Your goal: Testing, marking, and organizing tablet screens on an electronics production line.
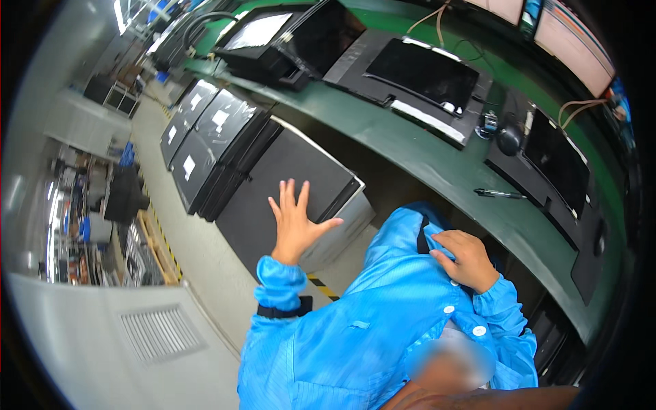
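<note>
Fingers spread wide, my left hand (294, 222) is held over a dark flat panel (287, 171) that tops a white-sided box or cart (338, 236). I cannot tell whether the palm touches the panel. My right hand (468, 260) is in front of my blue smock (362, 301), near my lap, with its fingers loosely bent, the thumb apart and nothing in it. Beside the panel stand stacks of black trays or cases (215, 147) with white labels.
Along the right runs a green-topped bench (437, 167). On it are dark boards with black screens (424, 72), a pen (501, 194), a black mouse-shaped object (509, 134) and black bins (266, 41). Lit monitors (574, 44) stand behind. A white vented panel (164, 331) is at lower left.
</note>
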Tool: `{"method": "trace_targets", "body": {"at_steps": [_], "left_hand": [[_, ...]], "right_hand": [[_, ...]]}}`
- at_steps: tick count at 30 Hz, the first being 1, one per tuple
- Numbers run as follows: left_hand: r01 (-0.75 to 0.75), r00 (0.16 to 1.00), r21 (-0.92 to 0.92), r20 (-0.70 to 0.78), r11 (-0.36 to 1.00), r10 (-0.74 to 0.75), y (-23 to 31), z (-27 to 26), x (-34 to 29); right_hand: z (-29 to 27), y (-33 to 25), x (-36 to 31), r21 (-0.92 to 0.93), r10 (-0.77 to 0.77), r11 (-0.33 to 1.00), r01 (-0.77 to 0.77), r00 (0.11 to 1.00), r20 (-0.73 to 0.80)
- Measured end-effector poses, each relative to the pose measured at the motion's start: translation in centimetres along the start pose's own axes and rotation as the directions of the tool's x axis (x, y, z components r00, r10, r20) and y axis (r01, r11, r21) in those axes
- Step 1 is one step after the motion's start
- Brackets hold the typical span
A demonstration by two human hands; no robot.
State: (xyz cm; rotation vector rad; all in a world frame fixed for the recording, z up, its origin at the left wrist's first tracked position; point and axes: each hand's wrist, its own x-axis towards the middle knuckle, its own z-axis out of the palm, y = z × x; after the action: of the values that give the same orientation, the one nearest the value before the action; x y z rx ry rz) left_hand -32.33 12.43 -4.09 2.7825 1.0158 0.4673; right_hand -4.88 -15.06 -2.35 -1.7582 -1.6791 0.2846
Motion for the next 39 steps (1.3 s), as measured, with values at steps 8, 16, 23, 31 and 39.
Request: {"method": "trace_targets", "body": {"at_steps": [8,16,23,31,39], "left_hand": [[0.323,0.930,0.205,0.115,0.924,-0.350,-1.9,3.4,-1.0],[0.274,0.954,0.159,0.081,0.949,-0.289,-2.4,2.8,0.3],[0.243,0.964,0.198,0.060,0.950,-0.259,-1.9,3.0,-0.6],[0.001,1.000,0.055,-0.020,0.998,0.000,6.3,1.5,3.7],[-0.695,0.540,-0.628,-0.136,0.350,0.830,25.9,1.7,11.9]], "right_hand": [[0.4,0.7,-0.8,0.000,-0.001,1.000,0.001,0.999,-0.040],[0.1,1.4,-2.1,-0.017,0.031,0.999,-0.031,0.999,-0.026],[0.6,2.4,-3.9,-0.011,0.094,0.995,-0.094,0.996,-0.002],[-2.9,2.8,-6.3,-0.030,0.099,0.994,-0.105,0.982,-0.160],[-14.0,4.8,-11.4,-0.044,0.283,0.909,-0.415,0.691,-0.664]]}}
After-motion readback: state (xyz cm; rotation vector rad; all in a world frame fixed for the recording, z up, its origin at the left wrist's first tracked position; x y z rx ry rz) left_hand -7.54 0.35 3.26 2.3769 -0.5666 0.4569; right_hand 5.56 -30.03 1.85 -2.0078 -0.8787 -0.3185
